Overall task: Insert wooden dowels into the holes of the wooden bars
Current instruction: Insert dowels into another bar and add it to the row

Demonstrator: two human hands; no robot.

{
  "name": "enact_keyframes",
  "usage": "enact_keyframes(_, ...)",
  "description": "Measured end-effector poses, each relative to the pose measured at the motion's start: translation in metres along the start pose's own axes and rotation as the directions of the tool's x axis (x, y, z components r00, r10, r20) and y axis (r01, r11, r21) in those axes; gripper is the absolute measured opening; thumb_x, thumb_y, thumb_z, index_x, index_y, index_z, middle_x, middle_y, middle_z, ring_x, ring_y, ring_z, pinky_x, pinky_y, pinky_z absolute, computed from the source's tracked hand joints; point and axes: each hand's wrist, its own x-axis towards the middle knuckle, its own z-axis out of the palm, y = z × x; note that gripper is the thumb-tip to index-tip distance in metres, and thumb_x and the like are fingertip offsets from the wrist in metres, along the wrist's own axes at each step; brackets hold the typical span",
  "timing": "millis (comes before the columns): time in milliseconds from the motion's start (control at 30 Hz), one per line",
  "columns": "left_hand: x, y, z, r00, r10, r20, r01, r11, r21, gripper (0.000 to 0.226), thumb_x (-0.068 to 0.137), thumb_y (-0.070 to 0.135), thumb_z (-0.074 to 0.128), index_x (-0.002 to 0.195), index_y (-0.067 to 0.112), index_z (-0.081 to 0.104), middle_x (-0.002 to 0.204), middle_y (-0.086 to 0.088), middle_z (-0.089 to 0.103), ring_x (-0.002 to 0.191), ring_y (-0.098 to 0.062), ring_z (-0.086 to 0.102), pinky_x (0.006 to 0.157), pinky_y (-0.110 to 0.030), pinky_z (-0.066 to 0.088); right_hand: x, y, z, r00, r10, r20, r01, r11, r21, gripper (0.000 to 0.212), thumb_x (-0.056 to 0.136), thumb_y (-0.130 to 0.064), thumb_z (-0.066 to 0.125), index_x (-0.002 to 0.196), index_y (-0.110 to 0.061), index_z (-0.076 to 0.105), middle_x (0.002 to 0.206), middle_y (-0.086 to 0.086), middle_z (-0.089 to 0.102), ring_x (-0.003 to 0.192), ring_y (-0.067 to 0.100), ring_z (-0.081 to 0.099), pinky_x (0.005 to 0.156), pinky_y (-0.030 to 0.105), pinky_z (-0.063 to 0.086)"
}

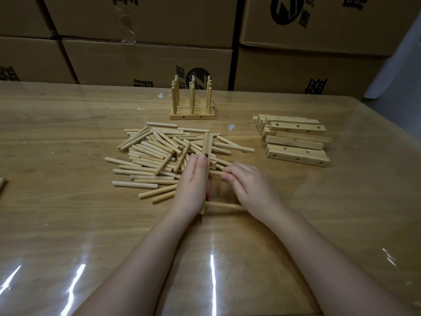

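The bar [207, 142] is gripped steady by the left hand [193, 181], so a dowel [216, 172], pinched in the right hand [250, 188], likely enters its right side.

Left hand [192, 181] covers the middle of the bar [207, 142] it grips. Right hand [248, 185] is blurred, its grasp unclear; its wrist hides one end of the near dowel [224, 205]. The left dowel [1, 182] is cut off by the left edge, the boxes [145, 58] by the top.

Prob. warehouse/packing shop: stacked cardboard boxes [145, 62] behind worktable [68, 201].
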Motion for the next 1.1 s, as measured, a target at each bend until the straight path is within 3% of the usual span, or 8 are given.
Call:
enact_keyframes(400, 0.001, -0.006, 0.000, 1.000, 0.012, 0.000, -0.012, 0.985, 0.172, 0.035, 0.101, 0.036, 0.028, 0.078, 0.021, 0.048, 0.051, 0.004, 0.043, 0.045, -0.009, 0.042, 0.051, -0.027, 0.035, -0.002, 0.000, -0.004, 0.995, 0.087, 0.049, -0.088, 0.996, 0.026, 0.020, 0.094, -0.029, 0.048, 0.090, -0.021, 0.065, 0.084, -0.006, 0.066, 0.081, 0.016, 0.058, 0.071, 0.037, 0.046)
enact_keyframes(533, 0.001, -0.007, 0.000, 1.000, 0.029, 0.004, -0.029, 0.980, 0.196, 0.034, 0.099, 0.040, 0.028, 0.077, 0.024, 0.048, 0.048, 0.007, 0.043, 0.045, -0.006, 0.043, 0.049, -0.023, 0.035, -0.001, 0.000, -0.005, 0.991, 0.108, 0.083, -0.110, 0.993, 0.029, 0.024, 0.094, -0.032, 0.046, 0.086, -0.021, 0.065, 0.080, -0.006, 0.065, 0.079, 0.016, 0.058, 0.071, 0.037, 0.046)
enact_keyframes(767, 0.000, -0.007, -0.001, 0.997, 0.070, 0.021, -0.073, 0.963, 0.260, 0.033, 0.101, 0.036, 0.027, 0.077, 0.024, 0.046, 0.058, 0.001, 0.045, 0.056, -0.017, 0.046, 0.058, -0.032, 0.035, -0.001, 0.001, -0.007, 0.976, 0.163, 0.147, -0.177, 0.981, 0.084, 0.026, 0.094, -0.036, 0.045, 0.076, -0.025, 0.060, 0.067, -0.004, 0.063, 0.068, 0.014, 0.056, 0.067, 0.037, 0.047)
enact_keyframes(867, 0.001, -0.007, -0.001, 0.998, 0.064, 0.027, -0.068, 0.971, 0.229, 0.033, 0.101, 0.038, 0.028, 0.077, 0.024, 0.046, 0.053, 0.006, 0.046, 0.051, -0.010, 0.046, 0.053, -0.025, 0.037, 0.000, 0.001, -0.006, 0.969, 0.186, 0.162, -0.205, 0.972, 0.112, 0.023, 0.094, -0.037, 0.044, 0.078, -0.029, 0.059, 0.068, -0.006, 0.062, 0.067, 0.012, 0.056, 0.066, 0.035, 0.047)
enact_keyframes(967, 0.003, -0.008, -0.001, 0.999, 0.037, 0.002, -0.037, 0.989, 0.142, 0.034, 0.101, 0.039, 0.029, 0.077, 0.023, 0.047, 0.046, 0.006, 0.044, 0.044, -0.006, 0.043, 0.050, -0.025, 0.037, 0.000, -0.002, -0.003, 0.984, 0.135, 0.114, -0.142, 0.988, 0.062, 0.022, 0.096, -0.034, 0.043, 0.091, -0.025, 0.063, 0.082, -0.012, 0.060, 0.080, 0.012, 0.055, 0.072, 0.034, 0.044)
enact_keyframes(1100, 0.005, -0.010, 0.002, 0.999, 0.011, -0.037, -0.007, 0.994, 0.105, 0.037, 0.102, 0.037, 0.027, 0.081, 0.019, 0.051, 0.052, 0.006, 0.045, 0.045, -0.010, 0.043, 0.053, -0.035, 0.038, -0.002, -0.002, -0.003, 0.993, -0.046, -0.111, 0.026, 0.984, -0.175, 0.033, 0.093, -0.038, 0.041, 0.094, -0.015, 0.065, 0.089, -0.002, 0.059, 0.086, 0.016, 0.053, 0.078, 0.032, 0.041)
